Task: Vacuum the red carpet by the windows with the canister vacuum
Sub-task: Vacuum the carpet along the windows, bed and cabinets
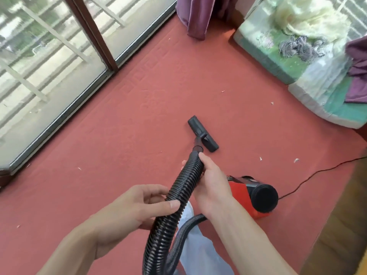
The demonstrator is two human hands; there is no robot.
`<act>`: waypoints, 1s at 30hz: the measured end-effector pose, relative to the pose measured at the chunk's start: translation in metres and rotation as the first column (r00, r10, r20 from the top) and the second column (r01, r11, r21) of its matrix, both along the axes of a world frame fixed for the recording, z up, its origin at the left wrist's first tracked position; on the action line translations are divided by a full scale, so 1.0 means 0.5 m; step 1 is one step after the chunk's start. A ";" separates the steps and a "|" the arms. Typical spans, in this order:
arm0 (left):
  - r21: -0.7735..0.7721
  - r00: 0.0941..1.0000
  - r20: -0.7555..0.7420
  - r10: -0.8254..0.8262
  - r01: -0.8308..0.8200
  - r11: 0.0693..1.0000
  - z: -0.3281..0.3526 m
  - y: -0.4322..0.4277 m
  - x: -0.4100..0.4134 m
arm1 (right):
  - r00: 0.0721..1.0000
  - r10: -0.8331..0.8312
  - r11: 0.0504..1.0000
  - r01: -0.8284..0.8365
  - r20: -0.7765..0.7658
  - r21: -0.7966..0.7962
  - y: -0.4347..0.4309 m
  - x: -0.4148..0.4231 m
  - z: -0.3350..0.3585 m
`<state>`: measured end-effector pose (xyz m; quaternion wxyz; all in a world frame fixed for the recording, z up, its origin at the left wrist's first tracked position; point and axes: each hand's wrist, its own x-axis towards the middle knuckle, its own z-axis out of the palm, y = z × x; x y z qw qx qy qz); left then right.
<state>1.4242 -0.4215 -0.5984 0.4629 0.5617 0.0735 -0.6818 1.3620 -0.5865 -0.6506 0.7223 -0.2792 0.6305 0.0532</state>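
Nearest, left grip [139, 207] pinches the hose [158, 233]; right grip [208, 183] wraps it further up, nozzle [202, 133] on carpet [119, 155] at 12 o'clock, canister [242, 195] at 3.

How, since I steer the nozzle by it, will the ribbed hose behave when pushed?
Probably floppy: the hose bends between the left hand and right hand, so pushing may buckle it. Its ribs likely resist slipping.

Red carpet [139, 116], black ribbed hose [178, 191], purple curtain [195, 14].
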 end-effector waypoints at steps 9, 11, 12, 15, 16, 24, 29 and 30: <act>-0.041 0.996 0.035 0.077 -0.075 0.996 -0.051 -0.144 0.079 | 0.995 0.009 0.980 -0.030 -0.103 -0.197 -0.127 0.135 -0.060; -0.006 0.991 0.064 0.121 -0.121 0.993 -0.080 -0.162 0.091 | 0.995 0.000 0.982 -0.019 -0.100 -0.189 -0.154 0.161 -0.090; 0.002 0.987 0.081 0.135 -0.136 0.991 -0.094 -0.168 0.098 | 0.997 -0.006 0.985 -0.008 -0.082 -0.175 -0.165 0.174 -0.099; 0.021 0.981 0.113 0.158 -0.161 0.987 -0.138 -0.191 0.129 | 0.997 -0.063 0.983 0.054 -0.045 -0.177 -0.194 0.207 -0.136; 0.031 0.981 0.125 0.147 -0.152 0.988 -0.148 -0.199 0.140 | 0.996 -0.081 0.979 0.071 -0.042 -0.191 -0.195 0.217 -0.145; -0.005 0.997 0.048 -0.067 0.067 0.998 -0.148 -0.180 0.257 | 0.994 -0.041 0.958 0.010 -0.102 -0.287 -0.137 0.269 -0.127; -0.091 0.972 -0.044 -0.232 0.228 0.969 -0.118 -0.174 0.291 | 0.984 0.055 0.973 -0.091 -0.169 -0.214 -0.092 0.255 -0.072; -0.088 0.970 -0.045 -0.241 0.236 0.968 -0.116 -0.179 0.291 | 0.985 0.051 0.976 -0.084 -0.166 -0.201 -0.093 0.252 -0.065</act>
